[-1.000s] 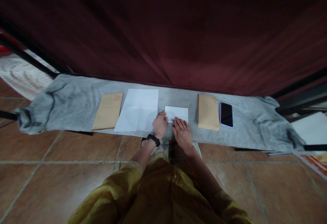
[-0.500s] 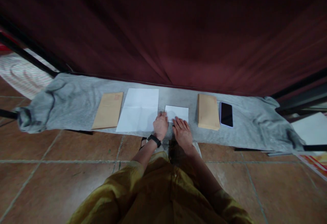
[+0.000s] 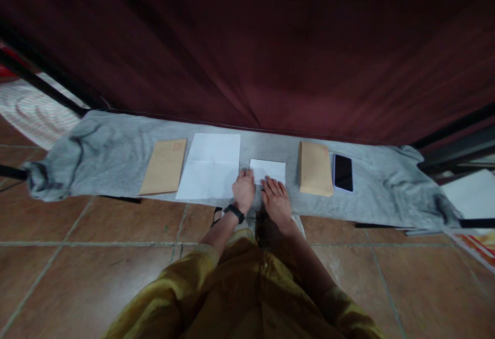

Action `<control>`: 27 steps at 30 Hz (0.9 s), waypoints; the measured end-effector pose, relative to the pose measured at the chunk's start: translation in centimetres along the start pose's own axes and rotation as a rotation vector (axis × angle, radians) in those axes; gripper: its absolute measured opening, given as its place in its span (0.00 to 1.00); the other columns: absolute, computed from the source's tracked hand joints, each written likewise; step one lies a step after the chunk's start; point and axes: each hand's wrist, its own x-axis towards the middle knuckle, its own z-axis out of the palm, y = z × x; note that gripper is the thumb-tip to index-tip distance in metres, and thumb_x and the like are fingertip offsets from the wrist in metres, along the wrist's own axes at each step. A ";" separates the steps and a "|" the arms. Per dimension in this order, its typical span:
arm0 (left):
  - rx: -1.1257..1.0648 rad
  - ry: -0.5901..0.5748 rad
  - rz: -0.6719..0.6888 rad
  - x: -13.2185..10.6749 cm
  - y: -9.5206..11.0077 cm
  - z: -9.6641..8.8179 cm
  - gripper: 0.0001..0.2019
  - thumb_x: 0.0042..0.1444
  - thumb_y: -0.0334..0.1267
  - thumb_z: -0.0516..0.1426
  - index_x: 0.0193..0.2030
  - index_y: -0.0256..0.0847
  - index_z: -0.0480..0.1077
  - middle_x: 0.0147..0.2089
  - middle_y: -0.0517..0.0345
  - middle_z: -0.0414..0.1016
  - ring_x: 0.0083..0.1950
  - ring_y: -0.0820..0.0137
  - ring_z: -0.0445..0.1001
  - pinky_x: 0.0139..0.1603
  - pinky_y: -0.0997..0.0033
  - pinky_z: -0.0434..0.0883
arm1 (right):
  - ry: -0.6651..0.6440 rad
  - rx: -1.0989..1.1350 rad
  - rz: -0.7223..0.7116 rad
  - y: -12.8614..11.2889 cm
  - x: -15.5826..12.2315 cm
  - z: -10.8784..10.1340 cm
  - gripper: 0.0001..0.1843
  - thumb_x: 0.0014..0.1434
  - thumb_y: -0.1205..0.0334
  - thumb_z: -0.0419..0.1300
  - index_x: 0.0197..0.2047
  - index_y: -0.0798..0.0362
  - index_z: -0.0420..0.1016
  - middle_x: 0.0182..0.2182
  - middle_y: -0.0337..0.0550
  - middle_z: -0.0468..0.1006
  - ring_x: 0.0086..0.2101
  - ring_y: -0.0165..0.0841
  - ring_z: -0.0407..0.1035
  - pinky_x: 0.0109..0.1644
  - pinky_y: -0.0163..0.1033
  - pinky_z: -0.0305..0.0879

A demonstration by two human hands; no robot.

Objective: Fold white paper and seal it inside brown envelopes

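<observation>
A folded sheet of white paper (image 3: 273,167) lies flat on the grey cloth in front of me. My left hand (image 3: 243,190), with a black band on its wrist, has curled fingers at the paper's lower left corner and appears to pinch it. Fingers outstretched, my right hand (image 3: 276,200) lies open on the paper's lower right part. Left of my hands is a larger white sheet (image 3: 212,166) with fold creases, its lower right corner close beside my left hand.
A brown envelope (image 3: 164,166) lies at the left of the sheets. To the right are a stack of brown envelopes (image 3: 315,169) and a phone (image 3: 343,173) with a dark screen. The grey cloth (image 3: 382,184) covers a narrow bench. A dark red curtain (image 3: 247,61) hangs behind it.
</observation>
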 end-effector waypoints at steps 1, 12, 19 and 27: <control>0.017 -0.004 0.006 -0.1 0.0 0.0 0.16 0.71 0.36 0.46 0.60 0.42 0.67 0.55 0.45 0.73 0.52 0.61 0.77 0.45 0.67 0.74 | 0.003 0.003 -0.001 0.0 0.0 0.0 0.24 0.74 0.59 0.48 0.69 0.52 0.65 0.69 0.48 0.64 0.67 0.42 0.59 0.72 0.53 0.53; 0.166 -0.016 0.393 -1.8 -0.3 0.8 0.17 0.67 0.29 0.48 0.58 0.38 0.70 0.60 0.42 0.72 0.61 0.56 0.69 0.62 0.55 0.68 | 0.003 0.006 0.011 -0.1 0.1 -0.1 0.24 0.73 0.60 0.47 0.69 0.52 0.65 0.68 0.49 0.66 0.67 0.41 0.60 0.72 0.54 0.53; 0.140 0.044 0.526 -3.9 -2.3 2.6 0.22 0.69 0.31 0.46 0.67 0.32 0.64 0.71 0.39 0.64 0.74 0.58 0.59 0.73 0.56 0.58 | -0.013 0.010 0.006 0.1 0.1 0.2 0.24 0.73 0.61 0.48 0.68 0.52 0.67 0.68 0.47 0.65 0.67 0.41 0.59 0.72 0.53 0.52; 0.054 0.065 0.489 -4.3 -2.9 3.8 0.24 0.71 0.38 0.46 0.70 0.32 0.62 0.73 0.40 0.60 0.77 0.59 0.53 0.76 0.52 0.55 | -0.034 0.042 0.003 0.4 0.2 -0.1 0.24 0.73 0.61 0.47 0.68 0.52 0.67 0.68 0.48 0.65 0.67 0.40 0.59 0.72 0.54 0.53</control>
